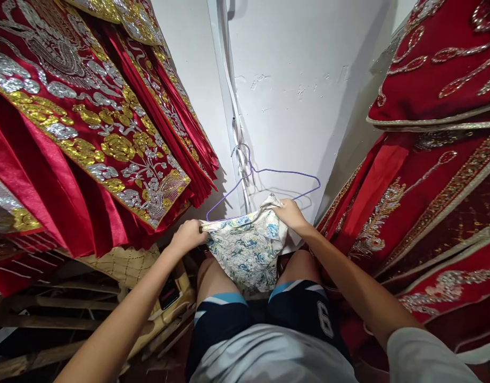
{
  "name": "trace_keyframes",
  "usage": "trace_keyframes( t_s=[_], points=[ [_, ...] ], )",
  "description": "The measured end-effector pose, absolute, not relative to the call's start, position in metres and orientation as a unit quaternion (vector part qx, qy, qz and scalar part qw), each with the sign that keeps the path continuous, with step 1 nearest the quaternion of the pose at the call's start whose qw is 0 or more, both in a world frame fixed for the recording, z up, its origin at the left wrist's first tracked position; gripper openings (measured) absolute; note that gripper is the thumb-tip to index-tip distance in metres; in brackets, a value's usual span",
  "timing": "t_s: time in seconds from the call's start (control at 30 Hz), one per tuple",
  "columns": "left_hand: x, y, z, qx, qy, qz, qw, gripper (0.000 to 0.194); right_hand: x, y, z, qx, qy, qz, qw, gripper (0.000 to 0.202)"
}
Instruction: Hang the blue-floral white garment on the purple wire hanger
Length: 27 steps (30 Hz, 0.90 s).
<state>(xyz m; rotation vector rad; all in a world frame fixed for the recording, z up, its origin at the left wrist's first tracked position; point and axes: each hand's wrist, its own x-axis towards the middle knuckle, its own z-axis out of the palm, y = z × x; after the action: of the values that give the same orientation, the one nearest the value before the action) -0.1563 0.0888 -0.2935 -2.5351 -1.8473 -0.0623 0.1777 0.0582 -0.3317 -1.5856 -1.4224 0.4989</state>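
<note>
A white garment with a blue floral print hangs between my two hands, above my knees. My left hand is closed on its upper left corner. At the upper right edge, my right hand pinches the cloth, which is bunched and folded there. Just behind the garment's top edge hangs a purple wire hanger, its hook at a white strap on the wall. Part of the hanger's lower bar is hidden behind the cloth. Which kind of garment it is, I cannot tell.
Red cloth with gold and silver sequins hangs at the left, and more red beaded cloth at the right. A white strap runs down the white wall. A bamboo seat with a dark phone-like object stands at the lower left.
</note>
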Motion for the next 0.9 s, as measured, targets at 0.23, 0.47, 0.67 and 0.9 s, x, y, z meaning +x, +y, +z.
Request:
trace_keyframes(
  t_s=[0.23,0.47,0.67,0.9],
  points=[
    [-0.142,0.088,-0.265,-0.830,-0.515,-0.212,0.025,0.024,0.175,0.050,-0.329,-0.652,-0.569,0.191,0.463,0.028],
    [-0.107,0.103,-0.248,-0.855,-0.388,-0.328,-0.101,0.023,0.147,0.043,-0.335,-0.654,-0.557,0.211,0.466,0.026],
    [-0.085,0.113,-0.254,-0.841,-0.375,-0.381,-0.088,0.032,0.152,0.034,-0.338,-0.595,-0.577,0.226,0.512,0.030],
    [-0.087,0.103,-0.257,-0.833,-0.392,-0.386,-0.062,0.037,0.218,0.032,-0.314,-0.615,-0.522,0.116,0.579,0.092]
  ],
)
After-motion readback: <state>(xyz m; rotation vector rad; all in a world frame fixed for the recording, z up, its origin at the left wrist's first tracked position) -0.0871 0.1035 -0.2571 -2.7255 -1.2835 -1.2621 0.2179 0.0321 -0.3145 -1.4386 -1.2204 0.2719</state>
